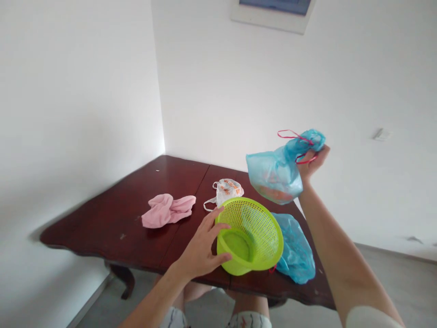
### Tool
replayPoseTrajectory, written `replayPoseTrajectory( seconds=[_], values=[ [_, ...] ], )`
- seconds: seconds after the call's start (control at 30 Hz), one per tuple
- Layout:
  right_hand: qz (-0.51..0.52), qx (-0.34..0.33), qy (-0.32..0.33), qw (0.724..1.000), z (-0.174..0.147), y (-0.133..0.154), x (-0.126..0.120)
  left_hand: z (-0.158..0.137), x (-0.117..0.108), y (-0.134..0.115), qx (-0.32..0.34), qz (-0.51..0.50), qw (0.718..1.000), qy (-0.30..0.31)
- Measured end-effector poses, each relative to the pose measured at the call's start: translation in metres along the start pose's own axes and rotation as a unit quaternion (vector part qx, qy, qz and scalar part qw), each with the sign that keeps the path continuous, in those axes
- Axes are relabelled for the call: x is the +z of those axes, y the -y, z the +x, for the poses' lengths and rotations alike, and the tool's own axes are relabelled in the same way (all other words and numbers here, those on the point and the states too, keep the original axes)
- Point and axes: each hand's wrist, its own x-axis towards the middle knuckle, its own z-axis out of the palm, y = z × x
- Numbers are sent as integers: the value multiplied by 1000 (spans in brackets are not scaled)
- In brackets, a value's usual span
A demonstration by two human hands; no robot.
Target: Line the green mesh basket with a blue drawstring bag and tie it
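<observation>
My left hand (205, 250) has its fingers and thumb around the left side of a lime-green perforated plastic basket (261, 223). The basket tips toward me near the table's front edge, its inside visible. Up at the right, my right hand (312, 164) grips the gathered top of a translucent blue plastic bag (275, 175) with red drawstrings. Something orange-pink shows faintly through the bag's lower part; its kind is unclear. This bag hangs in the air above and behind the basket's right side.
A second blue plastic bag (295, 250) lies on the dark wooden table (136, 196), right of the basket. Behind the basket is a white plastic bag (229, 190) with orange print. Pink cloth (167, 210) lies crumpled at the left. White walls border the table's left and back.
</observation>
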Motion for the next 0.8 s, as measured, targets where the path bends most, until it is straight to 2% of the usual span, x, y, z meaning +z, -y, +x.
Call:
replayPoseTrajectory(
  seconds=[0.1,0.17,0.23,0.33,0.4,0.47,0.53,0.57,0.63,0.67,0.73,0.8],
  values=[
    [-93,25,39,995,-13,-26,13,-8,0,4,-11,-10,1000,-24],
    [-131,61,125,981,-32,-43,19,-18,-1,13,-31,-9,999,-41],
    [-157,100,238,953,-56,-59,22,-31,-5,28,-62,5,996,-56],
    [-161,139,407,888,-94,-75,15,-55,-21,60,-121,49,988,-80],
    [-151,152,479,851,-118,-79,1,-68,-38,88,-156,99,977,-106],
    [-141,160,512,832,-140,-79,-20,-74,-57,119,-194,173,956,-134],
    [-134,166,495,842,-164,-75,-49,-71,-72,152,-252,260,921,-142],
    [-129,169,454,865,-178,-72,-67,-68,-78,167,-287,303,899,-134],
    [-136,181,392,892,-210,-61,-107,-59,-84,194,-353,367,855,-97],
    [-136,193,334,913,-229,-54,-129,-55,-85,204,-379,387,837,-74],
    [-147,226,221,937,-268,-36,-172,-49,-85,219,-414,400,817,-41],
    [-171,259,133,941,-303,-13,-211,-48,-84,225,-424,393,815,-35]
  ],
)
